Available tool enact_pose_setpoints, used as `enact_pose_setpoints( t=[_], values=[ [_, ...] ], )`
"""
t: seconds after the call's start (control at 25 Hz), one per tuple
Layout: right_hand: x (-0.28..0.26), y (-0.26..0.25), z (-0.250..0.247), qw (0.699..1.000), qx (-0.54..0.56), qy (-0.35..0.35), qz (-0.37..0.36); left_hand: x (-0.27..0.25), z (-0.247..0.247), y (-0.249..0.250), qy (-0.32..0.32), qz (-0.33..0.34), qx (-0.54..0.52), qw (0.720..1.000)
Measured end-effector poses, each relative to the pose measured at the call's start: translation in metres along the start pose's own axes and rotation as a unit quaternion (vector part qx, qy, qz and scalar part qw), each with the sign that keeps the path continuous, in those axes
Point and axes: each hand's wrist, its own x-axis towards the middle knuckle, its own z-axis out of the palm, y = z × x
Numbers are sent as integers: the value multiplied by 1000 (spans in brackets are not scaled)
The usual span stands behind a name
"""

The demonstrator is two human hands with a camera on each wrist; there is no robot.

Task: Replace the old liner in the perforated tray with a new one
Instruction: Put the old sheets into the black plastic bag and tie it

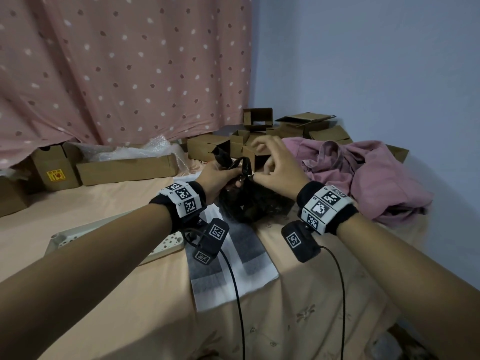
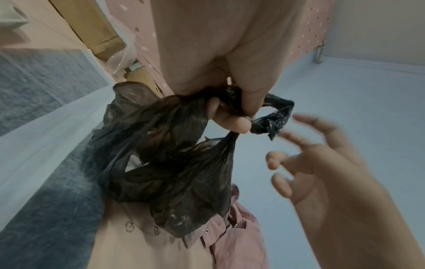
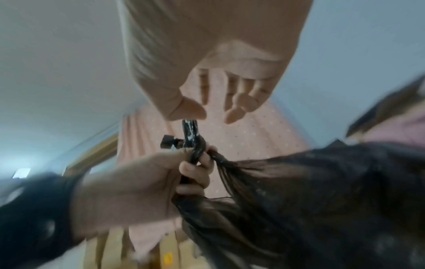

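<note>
Liner sheet [image 1: 233, 268]: lay flat on the bed [image 1: 298, 307], nearest.
Perforated tray [image 1: 166, 245]: beside it, under the left forearm.
Left hand [image 1: 215, 178]: grip closed on the black plastic bag's [image 1: 254, 203] gathered neck.
Right hand [image 1: 278, 167]: fingers loose, thumb touching a bag handle.
Cardboard boxes [image 1: 207, 146]: beyond.

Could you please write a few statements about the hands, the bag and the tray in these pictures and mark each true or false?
1. The left hand grips the gathered neck of the thin black plastic bag. True.
2. The right hand is clenched round the bag. False: its fingers are spread and apart from it.
3. The white perforated plastic tray lies on the peach bedsheet. True.
4. The grey and white sheet lies inside the tray. False: it lies flat beside it.
</note>
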Motion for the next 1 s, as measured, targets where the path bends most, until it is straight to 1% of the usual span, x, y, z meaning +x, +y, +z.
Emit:
enact_pose_setpoints(
  t=[0.04,0.08,0.12,0.16,0.28,0.36,0.44,0.52,0.6,0.68,0.72,0.8,0.84,0.88,0.92,1.0],
  values=[
    [-1,-6,-1,990,-107,-23,-85,2,-2,-1,-3,0,-9,1000],
    [-1,-9,-1,967,-198,-40,-154,3,-3,-2,-11,-1,-15,1000],
    [0,-10,2,947,-251,-50,-195,4,-4,-4,-25,-2,-17,1000],
    [2,-10,5,938,-268,-47,-214,3,-5,-4,-42,-1,-18,999],
    [12,-3,11,945,-243,-34,-215,-3,-9,-3,-60,-18,-29,998],
    [18,-2,13,944,-247,-31,-215,-7,-14,-1,-81,-33,-29,996],
    [24,-3,12,950,-242,-19,-197,-8,-18,-2,-101,-28,20,994],
    [30,-3,11,963,-216,12,-159,-10,-19,-3,-96,-13,69,993],
    [37,0,9,974,-182,51,-123,-10,-19,-5,-86,-4,74,994],
    [38,4,13,981,-158,60,-96,-6,-21,-7,-89,3,54,995],
    [37,7,18,988,-129,41,-77,-5,-22,-7,-86,10,47,995],
    [29,9,26,999,-26,-44,10,-3,-23,-7,-71,17,41,997],
    [24,9,30,994,31,-89,54,-3,-24,-6,-61,18,41,997],
    [20,9,33,987,74,-121,79,-2,-24,-6,-56,18,38,998],
    [18,11,35,982,95,-138,88,-1,-25,-6,-53,14,38,998],
    [15,13,38,977,127,-140,100,0,-26,-6,-50,2,39,998]
  ],
)
